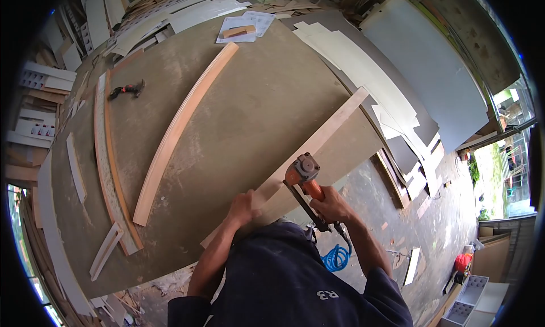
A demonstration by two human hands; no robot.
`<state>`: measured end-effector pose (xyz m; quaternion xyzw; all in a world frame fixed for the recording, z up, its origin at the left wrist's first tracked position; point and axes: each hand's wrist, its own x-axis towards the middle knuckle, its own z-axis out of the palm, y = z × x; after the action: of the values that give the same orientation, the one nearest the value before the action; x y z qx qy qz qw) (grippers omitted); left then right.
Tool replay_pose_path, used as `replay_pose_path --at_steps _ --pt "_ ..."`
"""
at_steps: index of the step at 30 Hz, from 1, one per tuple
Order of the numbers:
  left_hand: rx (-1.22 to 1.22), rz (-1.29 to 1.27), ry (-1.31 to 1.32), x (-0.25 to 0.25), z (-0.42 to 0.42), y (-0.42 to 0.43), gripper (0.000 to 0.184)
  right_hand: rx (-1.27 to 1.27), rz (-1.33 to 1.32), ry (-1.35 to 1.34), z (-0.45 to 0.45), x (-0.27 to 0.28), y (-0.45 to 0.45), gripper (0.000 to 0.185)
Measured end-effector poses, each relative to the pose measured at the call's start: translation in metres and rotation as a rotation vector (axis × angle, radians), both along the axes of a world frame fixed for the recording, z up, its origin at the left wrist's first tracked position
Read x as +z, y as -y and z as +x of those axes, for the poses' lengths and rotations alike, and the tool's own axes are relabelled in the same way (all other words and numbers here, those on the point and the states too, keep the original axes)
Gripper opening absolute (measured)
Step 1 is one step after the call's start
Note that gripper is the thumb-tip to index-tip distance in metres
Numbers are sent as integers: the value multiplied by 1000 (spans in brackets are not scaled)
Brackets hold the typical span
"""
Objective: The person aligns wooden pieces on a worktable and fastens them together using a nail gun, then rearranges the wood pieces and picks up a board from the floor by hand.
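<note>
A cluttered workshop surrounds your broad, dusty worktable [250, 106]. Along its near side lies the long board [319, 136], running slantwise under the nail gun [307, 167]. Your right hand [332, 205] is wrapped firmly round the gun's handle; your left hand [244, 207] rests on the board near your body, though you cannot tell here whether its fingers close round the edge. Expect the gun to feel dense and top-heavy, so the handle is the place to hold it. The board should be stiff, fairly light and perhaps dusty-slick; take it by both long edges. The blue hose [336, 259] may tug. Farther out lie a curved strip [183, 123] and a hammer [128, 90].
</note>
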<state>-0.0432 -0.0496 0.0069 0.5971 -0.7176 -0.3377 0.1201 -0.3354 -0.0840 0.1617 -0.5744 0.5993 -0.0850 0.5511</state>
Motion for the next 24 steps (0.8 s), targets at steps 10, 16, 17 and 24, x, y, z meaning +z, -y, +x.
replay_pose_path --at_steps 10,16,17,24 --pt "11 33 -32 2 -1 -1 54 61 -40 -27 4 -5 -1 35" --pt "10 39 -20 6 -2 -1 55 70 -53 -39 5 -3 -1 35" --pt "9 44 -21 6 -1 -1 55 74 -55 -38 5 -4 -1 35" --pt "25 48 -36 1 -4 -2 53 32 45 -41 13 14 -3 33"
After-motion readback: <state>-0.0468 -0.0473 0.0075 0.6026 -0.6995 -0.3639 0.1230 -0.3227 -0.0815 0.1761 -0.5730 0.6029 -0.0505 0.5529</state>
